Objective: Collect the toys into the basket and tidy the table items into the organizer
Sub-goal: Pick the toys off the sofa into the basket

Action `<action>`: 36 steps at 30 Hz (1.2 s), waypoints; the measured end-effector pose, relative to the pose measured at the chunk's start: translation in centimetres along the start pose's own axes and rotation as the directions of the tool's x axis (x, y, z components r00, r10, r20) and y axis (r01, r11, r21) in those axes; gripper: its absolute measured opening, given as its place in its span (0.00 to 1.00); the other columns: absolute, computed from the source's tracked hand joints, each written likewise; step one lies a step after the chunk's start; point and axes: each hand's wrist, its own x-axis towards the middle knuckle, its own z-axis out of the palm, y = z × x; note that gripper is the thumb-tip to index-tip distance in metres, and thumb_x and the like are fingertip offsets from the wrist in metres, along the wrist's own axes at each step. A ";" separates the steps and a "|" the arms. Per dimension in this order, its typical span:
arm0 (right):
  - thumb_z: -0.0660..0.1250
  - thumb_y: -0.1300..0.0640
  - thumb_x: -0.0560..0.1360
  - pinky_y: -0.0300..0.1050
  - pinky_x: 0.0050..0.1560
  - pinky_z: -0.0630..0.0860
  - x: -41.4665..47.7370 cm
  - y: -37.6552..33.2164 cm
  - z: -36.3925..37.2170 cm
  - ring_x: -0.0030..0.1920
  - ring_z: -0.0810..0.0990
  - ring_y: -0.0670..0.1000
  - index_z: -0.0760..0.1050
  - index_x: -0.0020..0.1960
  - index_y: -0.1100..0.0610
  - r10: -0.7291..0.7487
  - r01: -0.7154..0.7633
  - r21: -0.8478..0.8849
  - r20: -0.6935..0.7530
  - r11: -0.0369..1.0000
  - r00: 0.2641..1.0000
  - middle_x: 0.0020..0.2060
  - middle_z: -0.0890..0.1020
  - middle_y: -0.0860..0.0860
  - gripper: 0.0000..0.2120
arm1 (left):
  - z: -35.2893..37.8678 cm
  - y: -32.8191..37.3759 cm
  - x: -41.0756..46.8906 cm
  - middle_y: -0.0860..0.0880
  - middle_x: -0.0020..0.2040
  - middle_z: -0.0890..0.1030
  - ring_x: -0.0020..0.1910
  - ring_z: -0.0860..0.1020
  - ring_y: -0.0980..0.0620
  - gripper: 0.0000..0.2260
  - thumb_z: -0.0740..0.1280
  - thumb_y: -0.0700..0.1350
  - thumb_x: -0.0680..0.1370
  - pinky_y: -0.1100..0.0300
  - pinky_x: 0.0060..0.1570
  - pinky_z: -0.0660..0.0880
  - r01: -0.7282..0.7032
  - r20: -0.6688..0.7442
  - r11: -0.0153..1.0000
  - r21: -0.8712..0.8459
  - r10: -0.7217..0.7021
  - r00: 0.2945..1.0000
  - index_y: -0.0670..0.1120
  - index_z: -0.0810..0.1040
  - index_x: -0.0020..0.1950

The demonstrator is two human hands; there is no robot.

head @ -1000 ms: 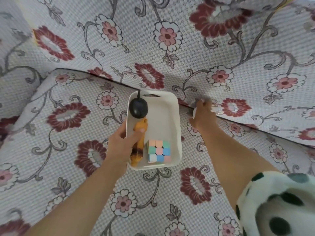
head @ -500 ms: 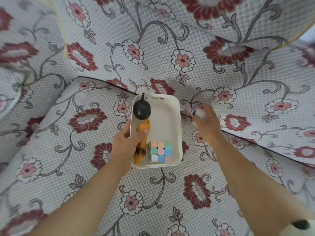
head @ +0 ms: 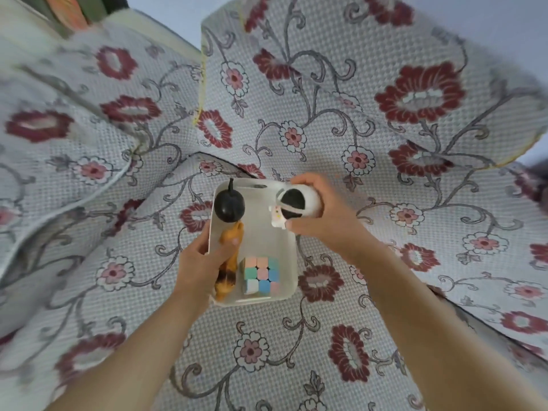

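White-and-black toy held over the basket's far right corner

The right hand (head: 326, 222) has its fingers and thumb curled round a rounded white-and-black toy (head: 299, 200) – a small tag hangs from it – just above the far right corner of the white basket (head: 292, 262), which sits on a floral sofa cover (head: 296, 351). The left hand (head: 197, 262) grips the basket's left rim, thumb inside and fingers outside. In the basket lie a black round toy (head: 229, 204) with a stem at the far left, an orange striped toy animal (head: 226, 280) along the left wall, and a pastel puzzle cube (head: 261, 275) at the near right – just beside the animal.
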 end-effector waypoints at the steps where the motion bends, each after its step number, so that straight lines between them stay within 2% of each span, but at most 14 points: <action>1: 0.75 0.59 0.65 0.42 0.49 0.80 0.1 -0.9 1.3 0.50 0.78 0.43 0.70 0.59 0.41 -0.047 0.048 -0.129 0.016 0.990 0.999 0.56 0.75 0.44 0.28 | -1.1 0.2 -0.4 0.52 0.45 0.87 0.46 0.86 0.48 0.17 0.76 0.53 0.68 0.52 0.44 0.83 -0.001 -0.008 1.000 0.001 0.001 1.000 0.55 0.83 0.55; 3: 0.74 0.55 0.66 0.42 0.54 0.74 0.7 -2.1 4.0 0.55 0.74 0.44 0.69 0.63 0.42 -0.148 0.168 -0.349 0.084 0.922 0.985 0.58 0.73 0.45 0.29 | -3.3 0.5 -1.4 0.51 0.46 0.87 0.46 0.86 0.47 0.17 0.76 0.53 0.68 0.47 0.49 0.81 -0.004 -0.024 1.000 -0.007 0.004 1.000 0.56 0.82 0.56; 6: 0.72 0.52 0.65 0.47 0.56 0.65 1.7 -3.1 7.9 0.58 0.71 0.50 0.67 0.65 0.48 -0.266 0.313 -0.610 0.170 0.728 0.949 0.59 0.75 0.45 0.30 | -6.6 0.8 -2.7 0.50 0.46 0.87 0.46 0.86 0.47 0.14 0.75 0.51 0.70 0.45 0.51 0.81 -0.023 -0.060 1.000 -0.011 0.023 0.998 0.56 0.82 0.55; 8: 0.73 0.50 0.65 0.47 0.57 0.62 2.3 -4.2 11.3 0.59 0.71 0.52 0.68 0.63 0.51 -0.307 0.367 -0.681 0.214 0.634 0.927 0.58 0.74 0.47 0.29 | -9.6 1.0 -3.8 0.51 0.44 0.87 0.43 0.86 0.50 0.11 0.75 0.49 0.71 0.48 0.49 0.82 -0.042 -0.105 0.999 -0.028 0.039 0.994 0.56 0.83 0.53; 10: 0.74 0.52 0.66 0.50 0.59 0.66 2.7 -4.9 14.1 0.58 0.71 0.54 0.69 0.63 0.52 -0.343 0.417 -0.712 0.257 0.564 0.903 0.59 0.71 0.50 0.28 | -12.2 1.1 -4.7 0.53 0.42 0.87 0.41 0.86 0.52 0.12 0.75 0.48 0.71 0.53 0.45 0.83 -0.048 -0.148 0.998 -0.027 0.043 0.988 0.55 0.83 0.54; 12: 0.74 0.52 0.66 0.51 0.58 0.66 2.9 -5.6 17.0 0.58 0.72 0.55 0.71 0.64 0.53 -0.393 0.466 -0.750 0.294 0.470 0.871 0.58 0.72 0.52 0.28 | -14.8 1.0 -5.7 0.51 0.43 0.87 0.43 0.86 0.49 0.12 0.75 0.49 0.70 0.50 0.47 0.82 -0.045 -0.187 0.998 -0.048 0.035 0.982 0.55 0.83 0.53; 14: 0.74 0.50 0.66 0.49 0.56 0.62 2.9 -6.5 20.0 0.60 0.70 0.55 0.71 0.64 0.52 -0.417 0.492 -0.769 0.322 0.409 0.850 0.58 0.73 0.51 0.28 | -17.4 0.9 -6.9 0.50 0.43 0.87 0.45 0.85 0.47 0.09 0.75 0.49 0.70 0.45 0.50 0.81 -0.043 -0.223 0.996 -0.075 0.025 0.975 0.58 0.84 0.49; 16: 0.74 0.47 0.66 0.47 0.55 0.59 2.5 -7.6 23.2 0.61 0.69 0.54 0.70 0.64 0.50 -0.418 0.508 -0.771 0.345 0.385 0.840 0.58 0.74 0.48 0.29 | -20.2 0.9 -8.0 0.50 0.43 0.87 0.46 0.85 0.46 0.08 0.75 0.50 0.70 0.43 0.51 0.81 -0.053 -0.256 0.993 -0.102 0.025 0.966 0.58 0.84 0.48; 19: 0.75 0.45 0.65 0.49 0.58 0.62 1.6 -9.4 27.8 0.61 0.68 0.54 0.69 0.64 0.51 -0.444 0.547 -0.763 0.381 0.346 0.811 0.61 0.71 0.49 0.31 | -24.4 0.9 -9.6 0.50 0.44 0.87 0.47 0.85 0.45 0.10 0.75 0.53 0.68 0.43 0.51 0.80 -0.057 -0.301 0.990 -0.130 0.016 0.953 0.58 0.83 0.48; 22: 0.75 0.49 0.64 0.51 0.62 0.63 0.6 -11.5 31.8 0.64 0.67 0.54 0.67 0.66 0.51 -0.444 0.564 -0.732 0.389 0.384 0.807 0.62 0.68 0.51 0.33 | -28.7 0.6 -11.1 0.51 0.42 0.87 0.45 0.85 0.47 0.09 0.75 0.53 0.68 0.47 0.47 0.81 -0.067 -0.344 0.986 -0.151 0.011 0.939 0.58 0.83 0.48; 27: 0.72 0.52 0.67 0.53 0.65 0.61 -1.3 -15.0 38.1 0.64 0.66 0.54 0.64 0.67 0.50 -0.372 0.577 -0.694 0.447 0.430 0.814 0.62 0.67 0.50 0.31 | -35.6 0.4 -14.1 0.52 0.41 0.87 0.41 0.86 0.50 0.06 0.75 0.51 0.70 0.55 0.40 0.80 -0.081 -0.401 0.975 -0.208 -0.009 0.916 0.60 0.84 0.46; 31: 0.72 0.56 0.68 0.55 0.66 0.62 -3.2 -18.1 43.1 0.64 0.67 0.54 0.61 0.70 0.49 -0.319 0.605 -0.659 0.515 0.447 0.796 0.62 0.67 0.51 0.34 | -40.7 0.7 -16.3 0.52 0.42 0.87 0.41 0.86 0.51 0.08 0.74 0.52 0.70 0.53 0.42 0.81 -0.113 -0.440 0.966 -0.233 -0.001 0.898 0.59 0.83 0.48; 34: 0.70 0.58 0.70 0.53 0.64 0.67 -4.8 -20.7 47.3 0.61 0.70 0.54 0.61 0.72 0.48 -0.311 0.635 -0.617 0.558 0.465 0.770 0.62 0.68 0.50 0.34 | -44.8 1.3 -18.2 0.52 0.41 0.87 0.40 0.86 0.51 0.08 0.74 0.55 0.69 0.52 0.41 0.81 -0.131 -0.466 0.958 -0.255 -0.003 0.885 0.61 0.83 0.47; 36: 0.67 0.59 0.72 0.50 0.64 0.67 -5.6 -22.2 49.7 0.61 0.71 0.52 0.61 0.73 0.46 -0.345 0.686 -0.598 0.594 0.413 0.726 0.63 0.68 0.50 0.32 | -47.0 1.7 -19.3 0.52 0.41 0.87 0.40 0.86 0.51 0.07 0.74 0.56 0.69 0.51 0.41 0.81 -0.146 -0.485 0.951 -0.271 -0.004 0.874 0.61 0.82 0.46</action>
